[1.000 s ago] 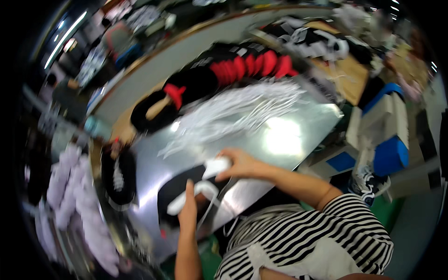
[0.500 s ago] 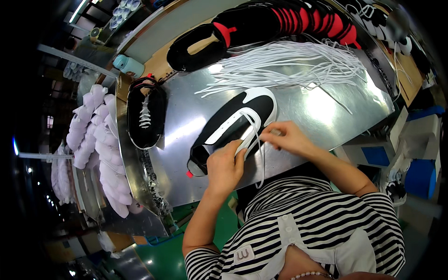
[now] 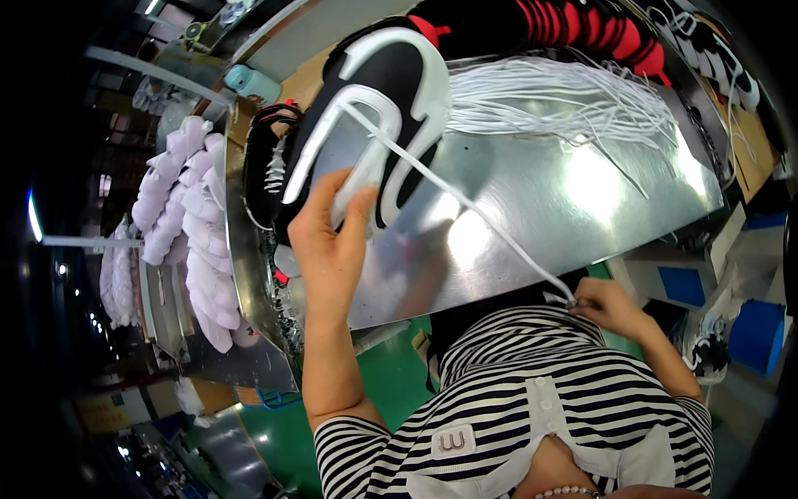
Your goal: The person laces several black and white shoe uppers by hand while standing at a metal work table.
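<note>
My left hand grips a black-and-white shoe upper by one side of its white eyelet strip, thumb on top. The upper is raised and tilted over the left part of the metal table. A white shoelace runs taut from the curved end of the eyelet strip toward my body. At the table's near edge, my right hand is closed on the lace's other end. Something small and dull shows at those fingertips, too small to make out.
White laces lie in a loose bundle across the back of the metal table. Behind them are nested black-and-red uppers. A laced black upper sits at left, near a pale blue bottle. Pale lilac pieces hang further left.
My left hand has lifted the upper off the table, up and to the left. My right hand has drawn back toward my body, pulling the lace from slack to taut.
</note>
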Demonstrator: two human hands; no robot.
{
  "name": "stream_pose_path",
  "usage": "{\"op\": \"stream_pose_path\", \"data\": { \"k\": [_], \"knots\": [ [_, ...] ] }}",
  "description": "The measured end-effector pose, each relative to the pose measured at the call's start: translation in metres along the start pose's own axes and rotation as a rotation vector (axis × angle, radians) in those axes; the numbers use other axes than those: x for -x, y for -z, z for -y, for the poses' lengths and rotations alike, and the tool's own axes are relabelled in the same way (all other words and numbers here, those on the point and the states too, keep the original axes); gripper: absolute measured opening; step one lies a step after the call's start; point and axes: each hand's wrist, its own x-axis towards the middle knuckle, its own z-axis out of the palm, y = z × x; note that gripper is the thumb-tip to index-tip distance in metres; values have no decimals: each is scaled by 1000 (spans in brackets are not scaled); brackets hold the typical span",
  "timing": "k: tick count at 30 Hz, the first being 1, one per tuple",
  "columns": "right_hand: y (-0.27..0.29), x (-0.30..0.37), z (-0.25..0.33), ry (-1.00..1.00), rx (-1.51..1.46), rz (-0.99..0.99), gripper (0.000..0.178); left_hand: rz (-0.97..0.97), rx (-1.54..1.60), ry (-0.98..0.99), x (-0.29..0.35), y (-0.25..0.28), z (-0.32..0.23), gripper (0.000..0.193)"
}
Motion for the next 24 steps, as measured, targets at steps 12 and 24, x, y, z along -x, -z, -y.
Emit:
{"op": "stream_pose_path", "data": {
  "k": [12,24],
  "knots": [
    [30,-136,82,158,-557,-300,17,594,-411,2,56,-60,34,22],
    [16,-176,65,244,-615,-392,22,682,-517,51,24,-103,20,21]
  ]
}}
